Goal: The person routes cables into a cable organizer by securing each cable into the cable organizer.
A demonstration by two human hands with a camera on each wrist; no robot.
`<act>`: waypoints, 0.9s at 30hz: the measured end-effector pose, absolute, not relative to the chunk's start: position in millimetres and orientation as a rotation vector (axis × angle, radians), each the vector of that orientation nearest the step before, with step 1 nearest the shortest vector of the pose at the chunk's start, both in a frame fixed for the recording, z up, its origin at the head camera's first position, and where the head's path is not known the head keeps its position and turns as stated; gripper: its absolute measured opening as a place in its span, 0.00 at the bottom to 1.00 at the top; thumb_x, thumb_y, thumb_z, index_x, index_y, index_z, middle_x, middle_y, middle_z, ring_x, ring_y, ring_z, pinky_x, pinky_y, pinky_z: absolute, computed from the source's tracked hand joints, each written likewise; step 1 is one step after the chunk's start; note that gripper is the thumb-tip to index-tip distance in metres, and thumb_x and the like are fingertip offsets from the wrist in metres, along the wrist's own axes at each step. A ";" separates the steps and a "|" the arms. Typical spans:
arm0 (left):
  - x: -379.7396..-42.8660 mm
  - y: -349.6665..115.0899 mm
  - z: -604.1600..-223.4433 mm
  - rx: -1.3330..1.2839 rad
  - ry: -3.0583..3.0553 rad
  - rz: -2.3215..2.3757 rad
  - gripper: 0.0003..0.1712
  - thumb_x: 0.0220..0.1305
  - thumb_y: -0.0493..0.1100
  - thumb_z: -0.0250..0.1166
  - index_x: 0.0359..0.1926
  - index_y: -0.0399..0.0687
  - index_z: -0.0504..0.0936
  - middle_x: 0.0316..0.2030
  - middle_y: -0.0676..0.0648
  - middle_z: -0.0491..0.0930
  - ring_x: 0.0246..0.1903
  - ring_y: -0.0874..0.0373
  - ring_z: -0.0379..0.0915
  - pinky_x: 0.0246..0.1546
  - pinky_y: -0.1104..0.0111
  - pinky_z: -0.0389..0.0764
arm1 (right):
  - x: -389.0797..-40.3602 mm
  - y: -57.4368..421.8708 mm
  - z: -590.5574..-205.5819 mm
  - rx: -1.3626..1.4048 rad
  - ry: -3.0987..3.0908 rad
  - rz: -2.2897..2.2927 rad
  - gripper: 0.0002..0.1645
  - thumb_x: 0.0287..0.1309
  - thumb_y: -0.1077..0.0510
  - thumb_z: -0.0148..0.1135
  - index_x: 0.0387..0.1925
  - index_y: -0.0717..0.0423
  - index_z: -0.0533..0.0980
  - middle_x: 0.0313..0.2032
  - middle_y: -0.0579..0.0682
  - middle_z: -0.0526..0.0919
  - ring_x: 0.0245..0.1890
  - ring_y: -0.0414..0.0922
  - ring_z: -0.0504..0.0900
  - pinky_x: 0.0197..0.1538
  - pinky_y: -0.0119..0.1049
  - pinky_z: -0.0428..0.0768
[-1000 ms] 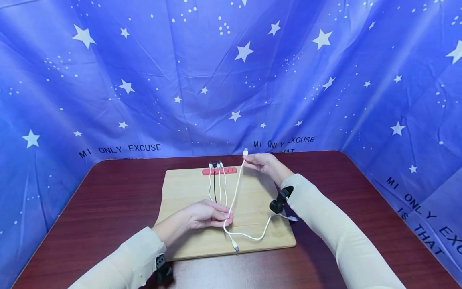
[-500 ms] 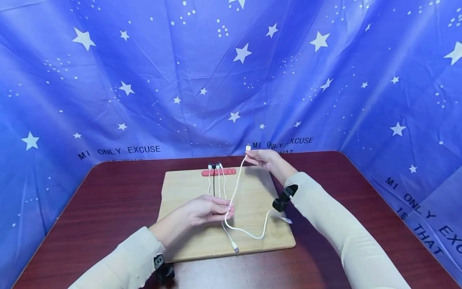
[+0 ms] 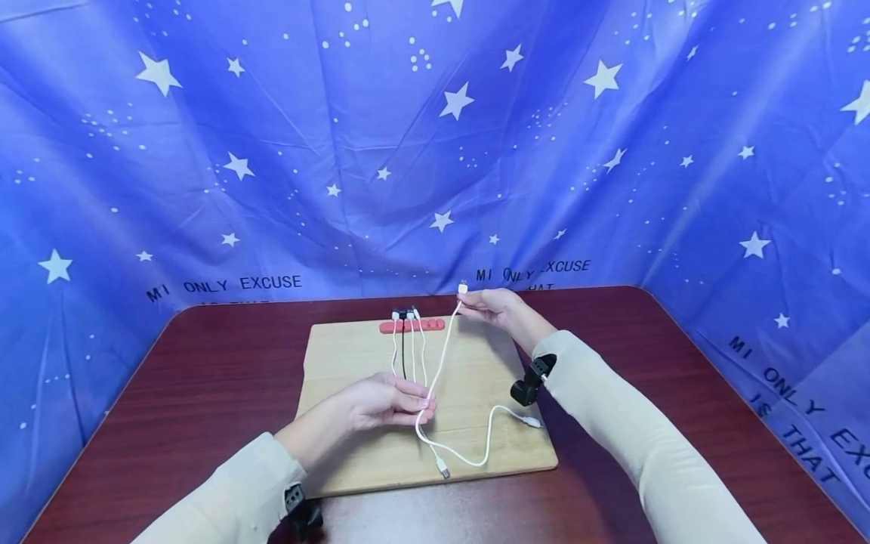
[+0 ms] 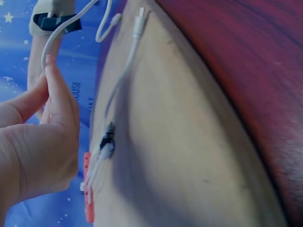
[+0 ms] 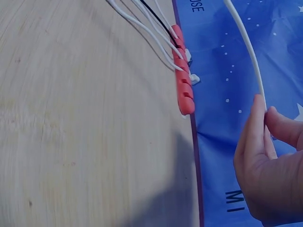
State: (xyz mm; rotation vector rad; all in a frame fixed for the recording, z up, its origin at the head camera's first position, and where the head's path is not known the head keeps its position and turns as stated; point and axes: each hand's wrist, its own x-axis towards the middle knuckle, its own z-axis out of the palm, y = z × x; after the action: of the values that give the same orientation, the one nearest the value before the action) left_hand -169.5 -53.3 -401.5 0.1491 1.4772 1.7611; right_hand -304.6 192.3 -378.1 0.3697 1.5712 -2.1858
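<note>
A white USB cable (image 3: 445,353) runs between both hands over the wooden board. Near its upper plug, my right hand (image 3: 491,305) pinches it between thumb and fingers beyond the board's back edge. Lower down, my left hand (image 3: 387,402) pinches the same cable, whose free end curves down to a plug (image 3: 532,421) at the board's right side. A red cable holder (image 5: 185,90) sits along the board's back edge, with several cables, white and one black (image 5: 158,19), in its slots. Its right-hand slots hold no cable. Another white USB plug (image 4: 139,24) lies near the board's front edge.
The pale wooden board (image 3: 489,378) lies on a dark red-brown table (image 3: 204,393). A blue star-printed curtain (image 3: 381,136) hangs behind and at both sides. A black wrist camera (image 3: 533,379) sits on the right sleeve.
My right hand rose slightly with the cable's plug, then came back down. My left hand shifted a little left, and the cable's free end moved left on the board.
</note>
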 end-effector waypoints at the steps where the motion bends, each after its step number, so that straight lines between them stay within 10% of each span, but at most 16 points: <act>1: -168.8 -54.0 -403.6 0.143 1.480 1.763 0.24 0.66 0.23 0.51 0.62 0.14 0.62 0.29 0.50 0.85 0.33 0.63 0.83 0.43 0.76 0.87 | -333.4 201.7 -409.0 0.336 1.556 -2.195 0.11 0.57 0.75 0.62 0.42 0.66 0.80 0.35 0.58 0.88 0.39 0.46 0.89 0.59 0.36 0.84; 9: -164.9 -56.7 -413.0 0.128 1.505 1.776 0.22 0.66 0.24 0.54 0.59 0.15 0.66 0.28 0.50 0.86 0.34 0.62 0.84 0.47 0.72 0.87 | -358.3 197.9 -436.1 0.310 1.646 -2.141 0.26 0.53 0.74 0.66 0.56 0.69 0.76 0.51 0.63 0.85 0.53 0.51 0.86 0.58 0.39 0.84; 27: -161.6 -50.6 -419.2 0.127 1.661 1.781 0.20 0.63 0.25 0.59 0.55 0.18 0.72 0.36 0.42 0.88 0.34 0.61 0.84 0.46 0.68 0.88 | -317.0 158.0 -394.7 0.351 1.840 -2.034 0.30 0.60 0.76 0.56 0.64 0.75 0.65 0.21 0.46 0.84 0.24 0.36 0.84 0.47 0.29 0.87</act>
State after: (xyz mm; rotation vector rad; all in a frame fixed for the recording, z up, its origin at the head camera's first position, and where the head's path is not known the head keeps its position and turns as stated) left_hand -161.6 -50.6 -419.2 0.1270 1.6612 1.7812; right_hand -317.0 158.0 -394.7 0.3513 1.8401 -2.0342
